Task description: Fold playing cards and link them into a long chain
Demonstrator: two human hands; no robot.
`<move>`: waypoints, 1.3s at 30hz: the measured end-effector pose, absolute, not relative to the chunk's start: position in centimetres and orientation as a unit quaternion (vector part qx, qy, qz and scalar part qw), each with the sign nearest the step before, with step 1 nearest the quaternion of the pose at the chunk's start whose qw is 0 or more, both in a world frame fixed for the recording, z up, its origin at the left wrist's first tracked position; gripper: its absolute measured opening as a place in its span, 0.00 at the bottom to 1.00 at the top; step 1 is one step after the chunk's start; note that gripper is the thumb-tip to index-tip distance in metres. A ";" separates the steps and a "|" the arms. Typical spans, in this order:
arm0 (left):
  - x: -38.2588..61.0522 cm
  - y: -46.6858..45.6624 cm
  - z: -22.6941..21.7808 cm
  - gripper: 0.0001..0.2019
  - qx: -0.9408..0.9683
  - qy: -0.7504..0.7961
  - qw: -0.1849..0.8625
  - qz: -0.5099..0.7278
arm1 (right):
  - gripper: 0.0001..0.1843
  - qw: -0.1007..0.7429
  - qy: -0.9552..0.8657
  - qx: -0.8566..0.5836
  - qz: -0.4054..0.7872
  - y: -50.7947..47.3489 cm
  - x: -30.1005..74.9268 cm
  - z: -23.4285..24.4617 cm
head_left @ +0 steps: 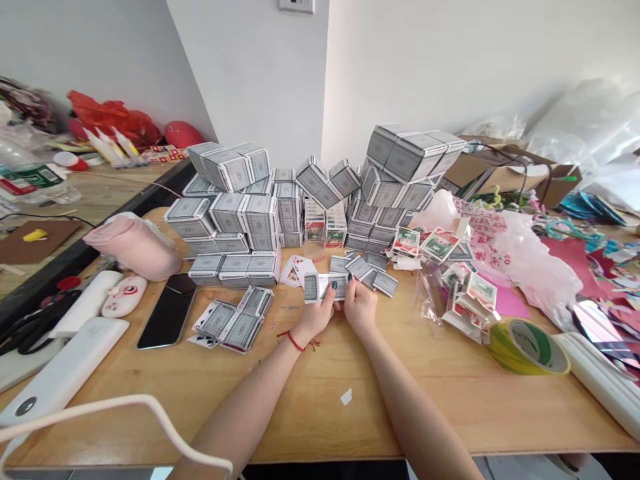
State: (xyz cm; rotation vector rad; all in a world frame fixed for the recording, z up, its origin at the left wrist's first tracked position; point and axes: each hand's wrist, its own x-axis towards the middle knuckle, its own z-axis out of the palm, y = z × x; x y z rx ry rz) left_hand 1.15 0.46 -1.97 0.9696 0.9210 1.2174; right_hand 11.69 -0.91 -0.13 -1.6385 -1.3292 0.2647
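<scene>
Over the middle of the wooden table, my left hand and my right hand are both closed on a piece made of grey-backed playing cards. The thumbs press on its face, and a white band shows between its patterned parts. Just beyond lie loose grey-backed cards and a few face-up cards. To the left rests a small cluster of folded card blocks. Card boxes stand behind, between stacked blocks of cards on the left and another stack on the right.
Opened card boxes, a white plastic bag and a roll of yellow tape lie to the right. A black phone, a pink pouch and a white cable are on the left. A paper scrap lies in front.
</scene>
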 end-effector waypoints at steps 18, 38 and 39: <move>0.4 0.1 -0.9 0.24 0.537 0.452 0.603 0.380 | 0.24 0.539 -0.410 -0.537 0.503 -0.1 11.8 -0.3; 0.3 1.2 -0.1 0.13 0.466 0.435 0.576 0.511 | 0.22 0.517 -0.489 -0.640 0.291 0.3 13.0 -1.6; 0.2 1.4 -0.2 0.13 0.462 0.436 0.572 0.519 | 0.20 0.522 -0.488 -0.652 0.253 0.6 13.6 -1.7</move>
